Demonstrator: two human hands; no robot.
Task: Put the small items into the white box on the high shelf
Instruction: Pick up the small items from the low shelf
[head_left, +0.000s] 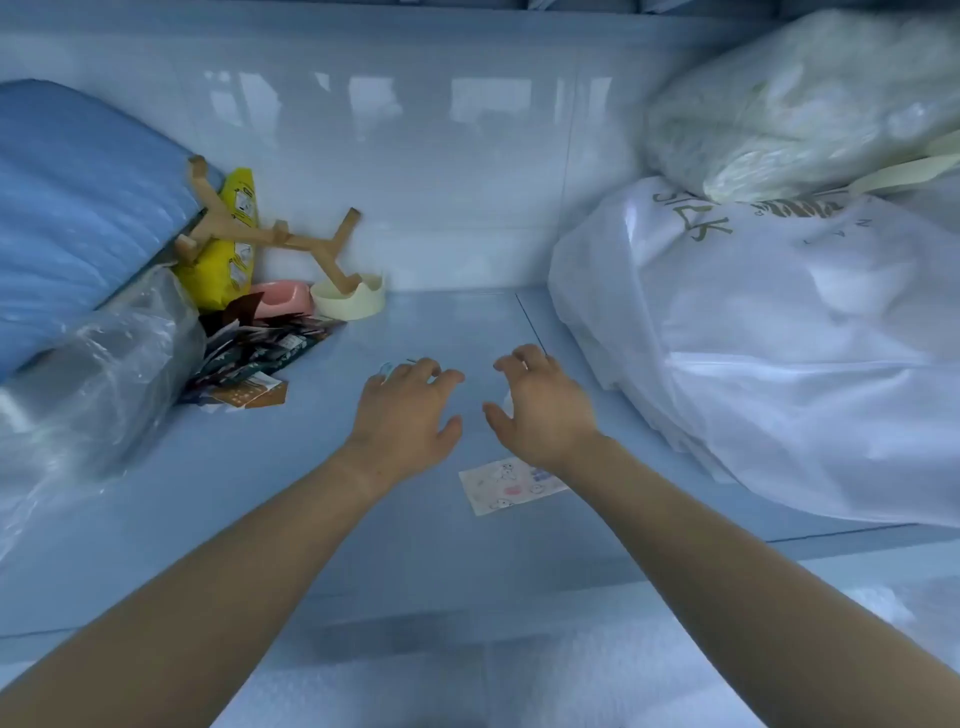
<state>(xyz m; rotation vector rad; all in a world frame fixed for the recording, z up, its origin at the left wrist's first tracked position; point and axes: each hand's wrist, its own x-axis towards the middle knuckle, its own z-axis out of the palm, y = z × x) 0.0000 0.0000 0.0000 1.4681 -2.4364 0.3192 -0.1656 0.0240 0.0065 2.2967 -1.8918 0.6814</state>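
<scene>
Both my hands reach onto the pale blue shelf (322, 467), palms down, fingers loosely curved. My left hand (410, 410) hovers over a small bluish item (387, 368) that peeks out beside its fingers; I cannot tell whether they touch. My right hand (543, 410) holds nothing; a small white scrap (506, 400) shows by its thumb. A sticker sheet (511, 486) with cartoon prints lies flat under my right wrist. A pile of small dark sachets (249, 353) lies to the left. No white box is in view.
Blue bedding in clear plastic (78, 218) fills the left side. A yellow packet (236, 234), a wooden stand (270, 236), a pink bowl (283, 297) and a cream bowl (349, 304) stand at the back left. Large white bags (779, 338) fill the right.
</scene>
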